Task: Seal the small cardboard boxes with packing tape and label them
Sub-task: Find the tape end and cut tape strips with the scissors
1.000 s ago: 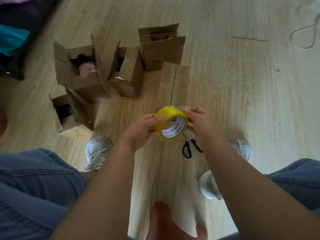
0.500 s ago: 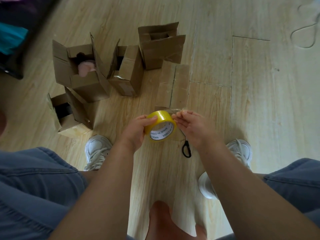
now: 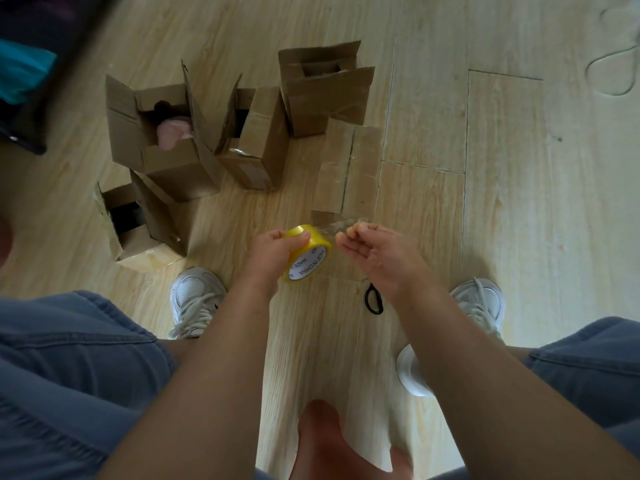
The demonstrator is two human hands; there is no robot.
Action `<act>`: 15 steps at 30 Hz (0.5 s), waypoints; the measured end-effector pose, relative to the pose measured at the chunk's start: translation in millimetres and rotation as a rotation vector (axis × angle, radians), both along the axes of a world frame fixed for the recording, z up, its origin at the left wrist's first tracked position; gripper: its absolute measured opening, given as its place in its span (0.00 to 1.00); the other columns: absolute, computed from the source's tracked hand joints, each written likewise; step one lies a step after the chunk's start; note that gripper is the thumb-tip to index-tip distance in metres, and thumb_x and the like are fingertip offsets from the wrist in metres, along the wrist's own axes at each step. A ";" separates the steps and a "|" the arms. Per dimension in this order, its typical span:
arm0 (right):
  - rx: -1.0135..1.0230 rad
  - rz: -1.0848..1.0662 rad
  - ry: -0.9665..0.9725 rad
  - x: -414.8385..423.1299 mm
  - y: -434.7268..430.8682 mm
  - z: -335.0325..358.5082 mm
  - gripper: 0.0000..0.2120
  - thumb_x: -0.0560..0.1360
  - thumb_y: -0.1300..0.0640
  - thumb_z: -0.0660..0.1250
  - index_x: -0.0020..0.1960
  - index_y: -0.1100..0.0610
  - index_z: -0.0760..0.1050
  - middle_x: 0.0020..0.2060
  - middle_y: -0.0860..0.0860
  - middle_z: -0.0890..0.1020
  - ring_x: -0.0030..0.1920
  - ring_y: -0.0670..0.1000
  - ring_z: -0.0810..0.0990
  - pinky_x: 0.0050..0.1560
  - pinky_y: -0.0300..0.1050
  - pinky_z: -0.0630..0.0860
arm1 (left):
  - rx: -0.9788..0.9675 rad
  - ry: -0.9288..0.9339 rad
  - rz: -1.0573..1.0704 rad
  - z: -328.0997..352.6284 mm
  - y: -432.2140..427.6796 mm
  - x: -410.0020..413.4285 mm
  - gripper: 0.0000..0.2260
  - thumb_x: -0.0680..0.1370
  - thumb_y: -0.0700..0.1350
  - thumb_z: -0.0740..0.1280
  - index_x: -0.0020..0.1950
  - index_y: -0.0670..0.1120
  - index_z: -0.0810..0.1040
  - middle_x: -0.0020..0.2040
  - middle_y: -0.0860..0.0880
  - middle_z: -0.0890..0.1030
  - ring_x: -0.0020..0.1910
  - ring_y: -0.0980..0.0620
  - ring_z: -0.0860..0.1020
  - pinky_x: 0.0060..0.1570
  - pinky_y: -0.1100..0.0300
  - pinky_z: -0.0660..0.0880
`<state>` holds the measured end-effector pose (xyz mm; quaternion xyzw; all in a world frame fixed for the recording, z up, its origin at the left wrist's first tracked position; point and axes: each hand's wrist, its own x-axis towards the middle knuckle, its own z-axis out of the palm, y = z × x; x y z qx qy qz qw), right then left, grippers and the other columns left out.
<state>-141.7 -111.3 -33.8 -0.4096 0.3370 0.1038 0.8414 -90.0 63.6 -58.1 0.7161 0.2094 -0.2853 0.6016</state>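
Roll and fingertips have drawn apart since a moment ago, and a short strip (image 3: 333, 229) of clear tape now stretches between them. The left hand (image 3: 273, 252) grips the yellow tape roll (image 3: 310, 253), whose printed core faces the person and tilts rightward. The right hand (image 3: 379, 259) pinches the strip's free end, so the strip runs left to right. Just beyond both hands lies a closed box (image 3: 349, 168), its long seam pointing away from the person. Further beyond and leftward stand three open boxes: one (image 3: 166, 161) holds a pink thing (image 3: 173, 133), while the contents of the others (image 3: 258, 140) (image 3: 322, 91) cannot be made out. Left of the left hand, a fourth box (image 3: 142, 230) shows something dark inside. Black scissors (image 3: 374, 301) lie partly hidden under the right wrist.
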 end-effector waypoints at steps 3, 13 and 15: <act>0.001 -0.024 0.015 1.2 -6.8 -2.2 0.07 0.82 0.66 0.60 0.47 0.64 0.76 0.38 0.55 0.82 0.45 0.54 0.84 0.57 0.49 0.80 | 0.107 -0.070 -0.119 1.0 0.4 -0.7 0.11 0.74 0.50 0.75 0.40 0.45 0.77 0.40 0.46 0.79 0.41 0.48 0.78 0.42 0.56 0.71; -0.152 -0.083 0.029 10.8 -34.5 9.6 0.06 0.83 0.65 0.59 0.48 0.62 0.73 0.38 0.55 0.79 0.40 0.51 0.81 0.55 0.50 0.82 | -0.038 -0.058 -0.277 24.6 0.8 8.5 0.07 0.77 0.46 0.71 0.54 0.52 0.79 0.49 0.48 0.77 0.47 0.50 0.75 0.46 0.58 0.69; -0.163 -0.069 0.021 12.9 -35.0 11.9 0.06 0.83 0.65 0.59 0.48 0.61 0.73 0.38 0.55 0.79 0.41 0.51 0.81 0.54 0.50 0.82 | -0.087 -0.051 -0.323 27.8 2.4 10.1 0.09 0.78 0.43 0.69 0.57 0.54 0.81 0.51 0.46 0.77 0.49 0.48 0.75 0.49 0.56 0.71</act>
